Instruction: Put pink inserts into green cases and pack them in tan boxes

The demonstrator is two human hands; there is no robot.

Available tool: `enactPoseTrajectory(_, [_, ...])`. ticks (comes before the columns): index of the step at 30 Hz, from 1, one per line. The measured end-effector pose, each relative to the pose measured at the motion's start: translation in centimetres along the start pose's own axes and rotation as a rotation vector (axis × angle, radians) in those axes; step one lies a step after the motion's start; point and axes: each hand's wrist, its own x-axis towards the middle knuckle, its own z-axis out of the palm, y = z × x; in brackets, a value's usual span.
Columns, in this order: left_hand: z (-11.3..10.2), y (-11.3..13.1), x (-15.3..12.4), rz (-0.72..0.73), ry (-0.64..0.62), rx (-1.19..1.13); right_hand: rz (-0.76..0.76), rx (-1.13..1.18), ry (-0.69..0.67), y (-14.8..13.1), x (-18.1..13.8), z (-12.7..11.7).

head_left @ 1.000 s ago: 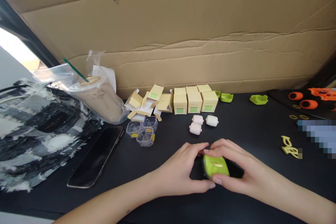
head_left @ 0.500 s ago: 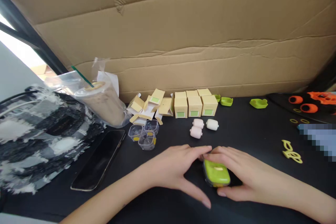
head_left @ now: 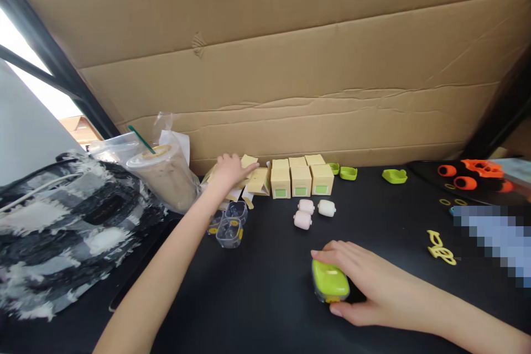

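Observation:
My right hand [head_left: 365, 282] is curled around a small green-lidded case [head_left: 329, 281] on the black table [head_left: 269, 298], near the front. My left hand [head_left: 230, 170] is stretched far back to a heap of open, flattened yellow cartons [head_left: 253, 177] by the cardboard wall, with its fingers closing on one of them. Three upright yellow boxes [head_left: 301, 180] with green labels stand just right of the heap. In front of them lie three pale pink rollers [head_left: 309, 211]. Several clear plastic cups [head_left: 230, 227] sit under my left forearm.
A cardboard wall [head_left: 290, 77] backs the table. An iced drink in a plastic bag [head_left: 166, 174] and a black-and-white fuzzy bag [head_left: 62, 221] fill the left. Green lids [head_left: 394, 176], orange parts [head_left: 473, 171] and yellow leaf-shaped pieces [head_left: 440, 246] lie at the right.
My left hand left the green case and reached back to the heap of yellow cartons. My right hand stayed on the case. The camera tilted up.

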Motion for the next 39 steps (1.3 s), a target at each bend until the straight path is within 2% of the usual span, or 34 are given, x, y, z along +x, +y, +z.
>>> enactPoseTrajectory(5, [0.8, -1.5, 1.1, -0.076, -0.093, -0.062, 0.065, -0.054, 0.006, 0.4, 0.3, -0.4])
enactPoseTrajectory(10, [1.6, -2.2, 0.7, -0.04, -0.099, -0.211, 0.126, -0.127, 0.149, 2.2, 0.1, -0.5])
enactPoseTrajectory(12, [1.4, -2.3, 0.2, -0.034, -0.05, -0.284, 0.144, -0.149, 0.175, 2.8, -0.1, -0.4])
enactPoseTrajectory(15, [0.2, -2.0, -0.8, -0.024, 0.09, -0.416, 0.129, -0.201, 0.22, 3.2, -0.2, -0.2])
enactPoseTrajectory(19, [-1.9, -0.9, -2.8, 0.09, 0.318, -0.693, 0.002, -0.334, 0.408, 2.6, -0.3, -0.7])
enactPoseTrajectory(21, [-2.3, 0.0, -4.4, 0.168, 0.37, -0.87, -0.086, -0.393, 0.478, 2.0, -0.3, -1.2])
enactPoseTrajectory(22, [-2.2, 0.6, -5.4, 0.204, 0.358, -0.956, -0.131, -0.412, 0.49, 1.6, -0.4, -1.3])
enactPoseTrajectory(25, [-0.9, 2.5, -9.0, 0.247, 0.238, -1.161, -0.232, -0.421, 0.479, 0.5, -0.6, -1.3])
enactPoseTrajectory(26, [-0.3, 3.2, -10.3, 0.248, 0.146, -1.233, -0.25, -0.403, 0.49, 0.2, -0.7, -1.1])
enactPoseTrajectory(28, [0.8, 4.2, -12.6, 0.136, -0.186, -1.566, -0.253, -0.347, 0.536, -0.4, -0.9, -0.5])
enactPoseTrajectory(29, [1.2, 4.6, -13.6, 0.098, -0.265, -1.633, -0.245, -0.313, 0.556, -0.6, -1.0, -0.1])
enactPoseTrajectory(31, [1.9, 5.1, -15.0, 0.062, -0.337, -1.662, -0.208, -0.238, 0.562, -0.8, -1.2, 0.6])
enactPoseTrajectory(34, [2.9, 5.3, -15.9, 0.103, -0.42, -1.606, -0.114, -0.131, 0.507, -0.8, -1.5, 1.2])
enactPoseTrajectory(39, [4.2, 4.7, -16.0, 0.346, -0.61, -1.783, -0.021, -0.093, 0.508, -0.3, -1.6, 0.8])
